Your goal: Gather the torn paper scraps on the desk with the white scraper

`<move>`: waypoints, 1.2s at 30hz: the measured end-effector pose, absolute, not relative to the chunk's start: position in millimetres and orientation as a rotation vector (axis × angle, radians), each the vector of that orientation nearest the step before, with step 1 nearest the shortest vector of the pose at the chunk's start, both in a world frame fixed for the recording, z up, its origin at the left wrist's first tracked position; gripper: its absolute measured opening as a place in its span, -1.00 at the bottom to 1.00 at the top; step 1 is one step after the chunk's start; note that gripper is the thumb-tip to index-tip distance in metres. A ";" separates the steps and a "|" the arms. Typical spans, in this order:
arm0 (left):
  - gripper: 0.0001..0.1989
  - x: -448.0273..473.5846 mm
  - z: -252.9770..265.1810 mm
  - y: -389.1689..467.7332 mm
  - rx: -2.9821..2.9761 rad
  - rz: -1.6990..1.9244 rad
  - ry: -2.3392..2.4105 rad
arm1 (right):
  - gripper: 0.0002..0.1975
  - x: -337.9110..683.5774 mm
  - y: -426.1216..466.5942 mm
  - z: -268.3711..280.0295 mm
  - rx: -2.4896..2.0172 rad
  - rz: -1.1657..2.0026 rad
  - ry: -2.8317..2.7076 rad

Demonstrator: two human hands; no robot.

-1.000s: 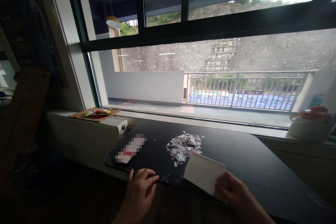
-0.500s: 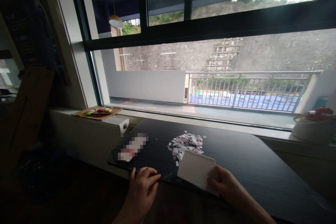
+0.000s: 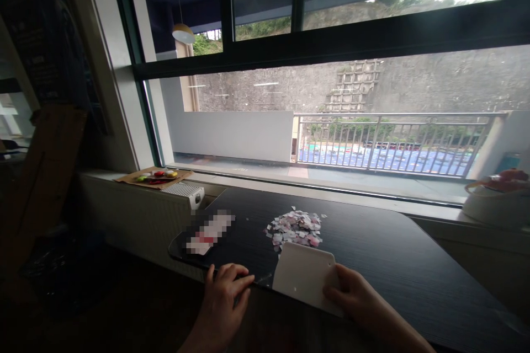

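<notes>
Thumb and fingers of the right hand (image 3: 351, 290) were clamped on the right edge of a white scraper (image 3: 304, 273), over the near part of the black desk (image 3: 385, 265); the left hand (image 3: 226, 295), fingers loosely apart, was at the desk's near edge; just beyond the scraper lay a heap of paper scraps (image 3: 295, 228); left of it lay a pixelated pale-and-red item (image 3: 210, 231); farther off, cardboard (image 3: 180, 179) bore coloured pieces (image 3: 158, 175); a metal railing (image 3: 368, 146) stood outside the window (image 3: 351, 38).
</notes>
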State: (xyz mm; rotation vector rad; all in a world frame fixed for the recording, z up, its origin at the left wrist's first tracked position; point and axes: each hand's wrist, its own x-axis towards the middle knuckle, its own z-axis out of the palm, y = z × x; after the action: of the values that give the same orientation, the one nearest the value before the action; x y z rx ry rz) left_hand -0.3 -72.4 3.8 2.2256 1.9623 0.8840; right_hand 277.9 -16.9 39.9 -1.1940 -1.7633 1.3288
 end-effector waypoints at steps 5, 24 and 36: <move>-0.68 -1.5 0.4 -72.1 2.258 0.931 1.948 | -0.76 291.7 -17.1 30.5 -1.292 1.082 -1.705; -0.71 44.6 35.4 -9.0 2.683 0.811 1.546 | -0.80 346.9 -6.0 18.2 -1.479 0.639 -1.443; -0.89 44.1 47.3 11.9 2.580 0.661 1.766 | -0.75 316.7 2.0 16.8 -1.371 0.762 -1.387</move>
State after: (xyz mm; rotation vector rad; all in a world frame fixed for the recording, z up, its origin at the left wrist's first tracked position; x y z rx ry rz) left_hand 44.1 11.9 47.3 2.5796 1.7658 0.6608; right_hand 316.7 2.0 16.8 -1.3706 -1.3868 0.7624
